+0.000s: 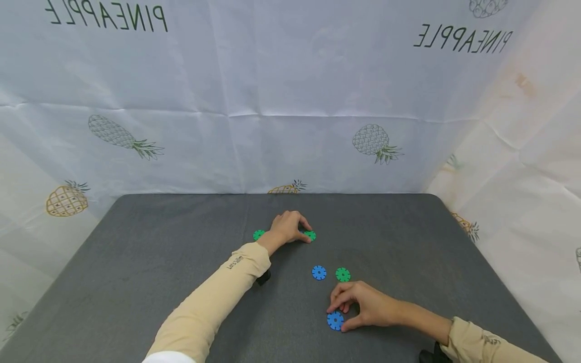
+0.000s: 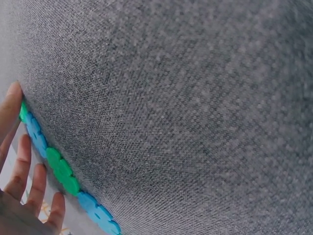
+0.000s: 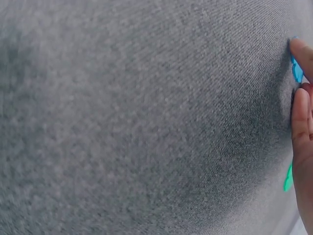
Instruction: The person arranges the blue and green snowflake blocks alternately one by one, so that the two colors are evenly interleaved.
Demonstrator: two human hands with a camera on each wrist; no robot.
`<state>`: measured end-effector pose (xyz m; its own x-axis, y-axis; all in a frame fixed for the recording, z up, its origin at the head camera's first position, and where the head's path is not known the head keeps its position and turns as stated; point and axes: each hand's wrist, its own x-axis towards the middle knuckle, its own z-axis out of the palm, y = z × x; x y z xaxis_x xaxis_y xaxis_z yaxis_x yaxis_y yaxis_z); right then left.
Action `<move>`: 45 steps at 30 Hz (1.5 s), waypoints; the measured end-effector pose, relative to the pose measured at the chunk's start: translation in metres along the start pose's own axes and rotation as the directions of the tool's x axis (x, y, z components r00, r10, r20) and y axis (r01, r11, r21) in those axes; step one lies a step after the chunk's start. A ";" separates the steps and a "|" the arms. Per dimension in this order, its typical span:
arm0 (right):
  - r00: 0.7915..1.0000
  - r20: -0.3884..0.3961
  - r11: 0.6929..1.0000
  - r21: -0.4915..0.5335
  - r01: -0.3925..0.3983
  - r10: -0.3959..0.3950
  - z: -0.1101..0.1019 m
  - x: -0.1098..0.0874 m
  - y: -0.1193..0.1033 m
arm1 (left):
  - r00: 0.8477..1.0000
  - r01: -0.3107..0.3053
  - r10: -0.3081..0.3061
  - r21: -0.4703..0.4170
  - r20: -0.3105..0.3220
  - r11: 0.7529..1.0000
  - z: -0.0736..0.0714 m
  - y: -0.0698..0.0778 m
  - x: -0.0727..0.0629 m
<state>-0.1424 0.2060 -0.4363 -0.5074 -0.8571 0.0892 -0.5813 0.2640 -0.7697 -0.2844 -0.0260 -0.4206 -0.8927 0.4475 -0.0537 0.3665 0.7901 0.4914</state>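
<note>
Toward the back of the table, my left hand [image 1: 287, 228] holds a green notched disc [image 1: 310, 235] between thumb and forefinger. In the left wrist view, its other fingers [image 2: 20, 169] spread beside a line of discs, alternating green [image 2: 62, 171] and blue [image 2: 99, 213]. From the head, the left hand and wrist cover the middle of that line, leaving a green disc [image 1: 259, 235] at its left end. Nearer the front, my right hand [image 1: 369, 306] pinches a blue notched disc [image 1: 335, 320] by its edge, low on the cloth.
Between the hands lie a loose blue disc [image 1: 319, 273] and a green disc [image 1: 343, 275], side by side. Grey cloth covers the table [image 1: 159, 272]. A pineapple-print curtain [image 1: 290, 75] hangs behind the far edge and along both sides.
</note>
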 end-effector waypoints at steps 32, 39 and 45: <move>0.998 -0.021 0.996 0.059 0.068 -0.066 -0.002 -0.001 0.011 | 1.000 -0.006 0.006 -0.009 -0.003 1.000 0.000 0.000 0.002; 0.998 -0.028 0.993 0.102 0.052 -0.049 -0.001 -0.001 0.010 | 1.000 0.002 -0.002 -0.004 -0.005 1.000 -0.001 0.001 0.000; 0.998 -0.048 0.997 0.067 0.040 -0.037 0.000 0.000 0.008 | 1.000 0.010 -0.010 -0.008 -0.006 1.000 -0.001 0.002 -0.001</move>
<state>-0.1470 0.2078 -0.4430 -0.5155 -0.8441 0.1472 -0.5573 0.1998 -0.8059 -0.2828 -0.0257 -0.4190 -0.8978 0.4371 -0.0535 0.3556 0.7913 0.4973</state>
